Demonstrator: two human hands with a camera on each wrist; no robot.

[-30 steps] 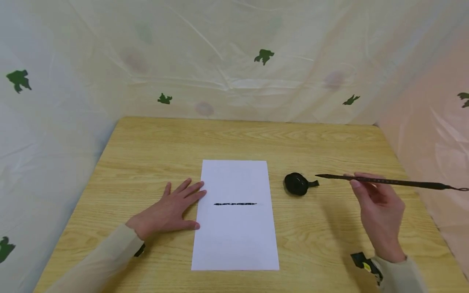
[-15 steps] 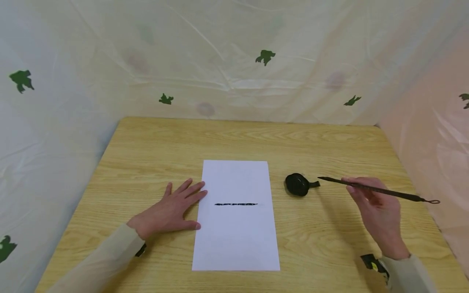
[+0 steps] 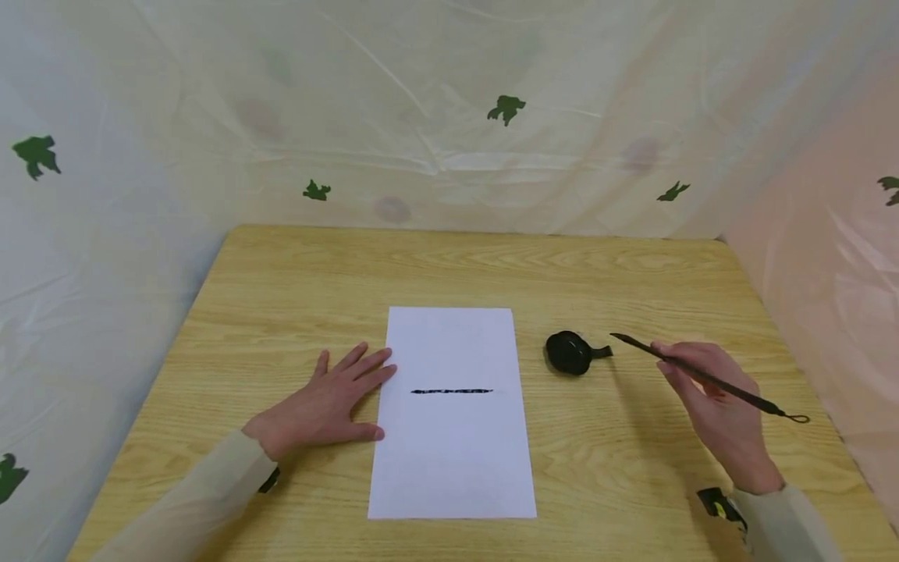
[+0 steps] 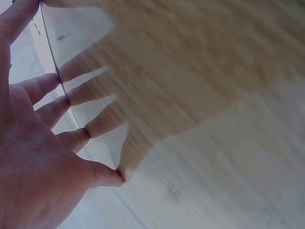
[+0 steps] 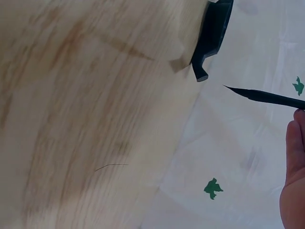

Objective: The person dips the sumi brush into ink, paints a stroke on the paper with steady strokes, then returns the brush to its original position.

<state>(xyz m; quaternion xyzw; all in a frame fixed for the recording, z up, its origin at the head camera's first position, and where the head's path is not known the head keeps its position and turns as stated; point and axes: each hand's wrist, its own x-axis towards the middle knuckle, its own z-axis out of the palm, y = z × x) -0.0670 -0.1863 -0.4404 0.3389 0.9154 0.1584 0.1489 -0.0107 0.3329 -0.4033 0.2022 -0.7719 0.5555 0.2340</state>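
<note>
My right hand (image 3: 719, 410) pinches a dark writing brush (image 3: 719, 382) between thumb and fingers. Its pointed tip is raised just right of a small black ink dish (image 3: 569, 353) with a short handle. In the right wrist view the brush (image 5: 267, 97) points at the dish's handle (image 5: 200, 71), with a gap between. A sheet of white paper (image 3: 449, 460) lies upright before me, a black horizontal stroke (image 3: 452, 391) across its middle. My left hand (image 3: 326, 406) lies with fingers spread, thumb and two fingertips on the paper's left edge. The left wrist view shows the fingertips (image 4: 62, 100) touching down.
The wood-grain table (image 3: 295, 273) extends beyond the paper and dish on all sides. Pale cloth (image 3: 435, 94) with green bird shapes (image 3: 506, 110) closes off the back and both sides. A black wrist strap (image 3: 722, 506) shows at the right sleeve.
The brush's looped rear end has swung down and left, tilting the shaft more steeply. My right hand has shifted slightly left. The left hand, paper and ink dish stay put.
</note>
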